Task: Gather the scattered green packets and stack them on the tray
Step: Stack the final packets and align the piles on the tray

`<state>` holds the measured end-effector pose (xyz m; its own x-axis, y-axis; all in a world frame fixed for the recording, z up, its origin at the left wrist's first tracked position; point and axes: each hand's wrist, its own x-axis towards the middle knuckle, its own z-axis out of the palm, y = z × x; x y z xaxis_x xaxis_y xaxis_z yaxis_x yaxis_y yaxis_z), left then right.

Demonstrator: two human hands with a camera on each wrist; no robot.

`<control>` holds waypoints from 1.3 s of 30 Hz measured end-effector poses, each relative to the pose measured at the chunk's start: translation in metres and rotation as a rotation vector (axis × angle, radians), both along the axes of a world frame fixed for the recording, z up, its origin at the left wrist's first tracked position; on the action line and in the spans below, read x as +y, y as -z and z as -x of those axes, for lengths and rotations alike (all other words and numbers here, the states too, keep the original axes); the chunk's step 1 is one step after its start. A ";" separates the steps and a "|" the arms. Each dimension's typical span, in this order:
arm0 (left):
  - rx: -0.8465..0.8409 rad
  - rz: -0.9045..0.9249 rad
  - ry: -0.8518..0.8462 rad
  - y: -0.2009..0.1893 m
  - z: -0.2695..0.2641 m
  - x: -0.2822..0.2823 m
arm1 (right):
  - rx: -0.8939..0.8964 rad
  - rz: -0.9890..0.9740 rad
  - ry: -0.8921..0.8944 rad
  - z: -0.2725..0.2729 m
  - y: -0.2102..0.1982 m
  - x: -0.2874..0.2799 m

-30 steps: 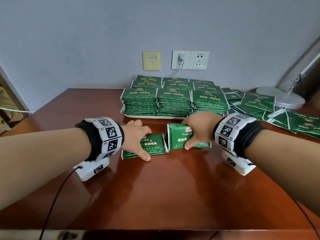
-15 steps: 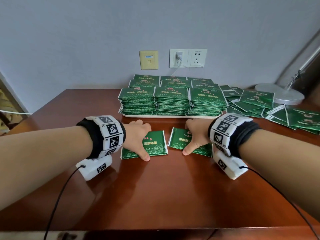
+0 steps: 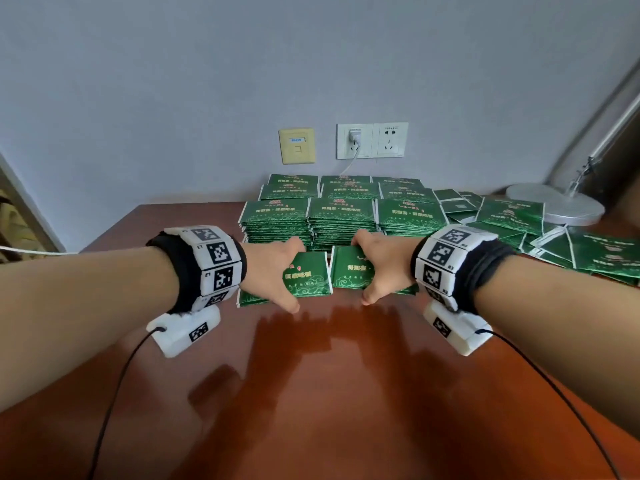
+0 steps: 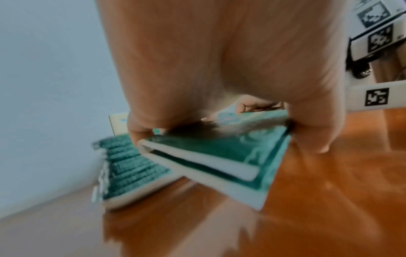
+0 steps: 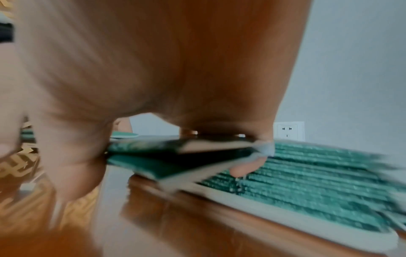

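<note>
Green foil packets fill the head view: neat stacks (image 3: 341, 216) stand in rows on a white tray whose rim is hidden here behind the hands, at the far edge of a reddish-brown table (image 3: 311, 393), below two wall sockets (image 3: 372, 140) and a beige wall plate (image 3: 297, 146). Loose packets (image 3: 512, 216) lie scattered to the right of the stacks, beside a silver lamp base (image 3: 554, 204). Left hand (image 3: 273, 271) grips a small bundle of packets (image 3: 306, 275), fingers over the far edge, thumb at the near edge. Right hand (image 3: 381, 270) grips a second bundle (image 3: 349, 271) the same way. Both bundles sit side by side, just in front of the stacks; contact with the table cannot be told from here. Left wrist view, blurred: thumb and fingers (image 4: 140, 130) clamp the bundle (image 4: 211, 156), at least two packets thick, lifted clear of the table; tray rim (image 4: 123, 200) with its stacks lies beyond. Right wrist view, blurred: the hand pinches its bundle (image 5: 175, 156) at both ends, above the wood; the tray (image 5: 285, 208) loaded with stacks lies just beside it, a socket on the wall behind.
</note>
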<state>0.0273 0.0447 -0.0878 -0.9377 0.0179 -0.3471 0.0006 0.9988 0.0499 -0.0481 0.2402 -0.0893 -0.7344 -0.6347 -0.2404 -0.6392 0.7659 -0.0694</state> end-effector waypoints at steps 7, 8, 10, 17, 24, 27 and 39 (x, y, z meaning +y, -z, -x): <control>0.160 0.093 -0.021 -0.057 0.044 -0.021 | 0.159 0.103 -0.005 0.036 -0.046 -0.011; 0.177 0.090 -0.031 -0.065 0.053 -0.024 | 0.183 0.108 0.003 0.044 -0.052 -0.014; 0.204 0.074 -0.051 -0.082 0.073 -0.032 | 0.209 0.113 0.018 0.061 -0.064 -0.020; 0.229 0.121 -0.108 -0.108 0.160 -0.062 | 0.201 0.091 0.046 0.138 -0.093 -0.055; 0.181 0.180 -0.119 -0.096 0.227 -0.091 | 0.199 0.016 0.070 0.204 -0.089 -0.085; 0.188 0.192 -0.107 -0.088 0.251 -0.098 | 0.208 -0.017 0.069 0.222 -0.082 -0.097; 0.113 0.161 0.013 -0.050 0.267 -0.108 | 0.231 -0.120 -0.040 0.222 -0.047 -0.109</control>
<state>-0.2399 -0.0633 -0.0379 -0.9709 -0.0169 -0.2390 0.0101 0.9937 -0.1112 -0.2699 0.1312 -0.0419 -0.7532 -0.6417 -0.1445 -0.6578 0.7335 0.1714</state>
